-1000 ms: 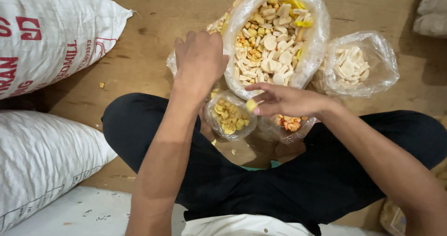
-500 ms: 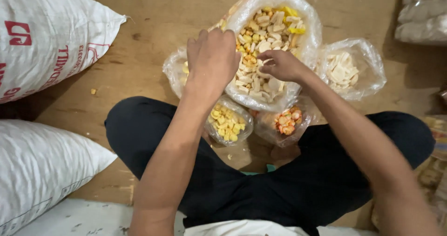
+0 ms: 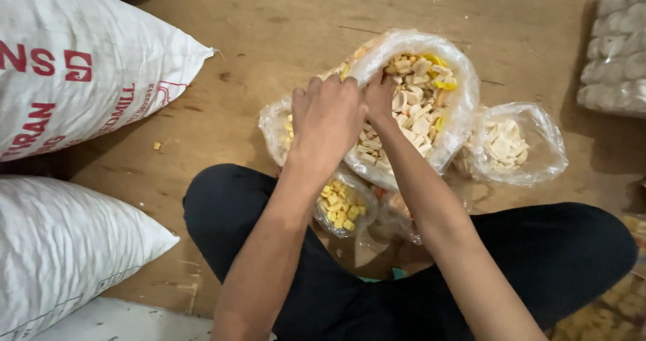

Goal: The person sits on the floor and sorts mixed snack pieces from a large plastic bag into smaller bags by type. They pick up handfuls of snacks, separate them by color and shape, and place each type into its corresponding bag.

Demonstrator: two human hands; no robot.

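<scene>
Bare floor (image 3: 269,38) beyond sacks (image 3: 74,78)

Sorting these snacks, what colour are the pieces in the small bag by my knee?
Yellow pieces in the small bag, seen in the head view.

Both my forearms stretch forward, converging. My left hand (image 3: 328,120) lies palm down, knuckles up, fingers curled forward. My right hand (image 3: 381,98) sits just beside it, touching, mostly hidden behind it, fingers bent downward. Legs crossed beneath.

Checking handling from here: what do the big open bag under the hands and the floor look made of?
Big bag: thin clear plastic film, glossy and crinkled, since the pale pieces show through. Floor: looks like bare wood board, matte tan with scuffs; possibly plywood.
</scene>
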